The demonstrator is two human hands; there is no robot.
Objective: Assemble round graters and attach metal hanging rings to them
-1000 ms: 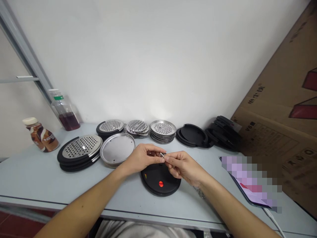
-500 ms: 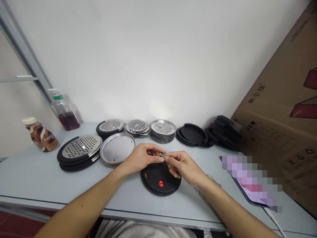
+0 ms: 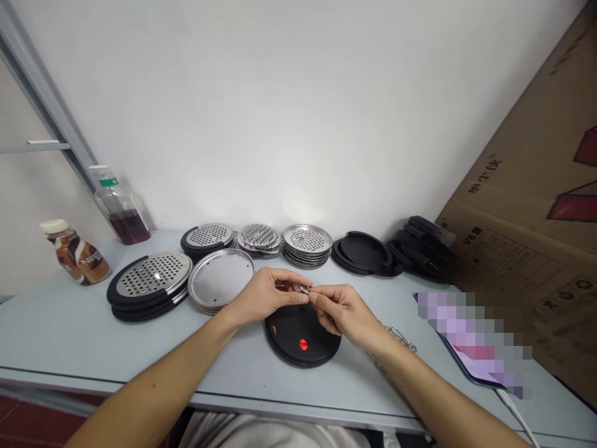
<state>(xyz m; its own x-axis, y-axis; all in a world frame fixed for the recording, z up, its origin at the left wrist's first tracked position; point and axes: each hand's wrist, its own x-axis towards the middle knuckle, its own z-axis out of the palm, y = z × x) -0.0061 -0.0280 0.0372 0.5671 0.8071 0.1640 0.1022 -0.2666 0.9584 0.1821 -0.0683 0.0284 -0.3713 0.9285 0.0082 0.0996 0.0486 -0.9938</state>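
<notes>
A small shiny metal piece (image 3: pixel 303 289), partly covered by fingertips, sits between my two hands; its exact kind is too small to make out. My left hand (image 3: pixel 275 291) pinches it from the left, thumb below and fingers above. From the right, my right hand (image 3: pixel 342 309) meets it with thumb and forefinger pressed together. Below both hands lies a round black disc (image 3: pixel 303 358) with a red dot, its back edge hidden by them. Beside my right forearm, a thin metal chain (image 3: pixel 401 339) rests on the table, partly covered by the arm.
Black-rimmed graters (image 3: pixel 153 274) and plain metal discs (image 3: pixel 221 277) are stacked on the left. Grater discs (image 3: pixel 308 239) and black holders (image 3: pixel 364 252) line the wall. Two bottles (image 3: pixel 124 214) stand far left. A phone (image 3: pixel 471 361) with a cable and a large carton (image 3: pixel 527 249) occupy the right.
My hands stay nearly in place, fingertips still together. The small metal piece has turned slightly between them. The whole view has shifted a little.
</notes>
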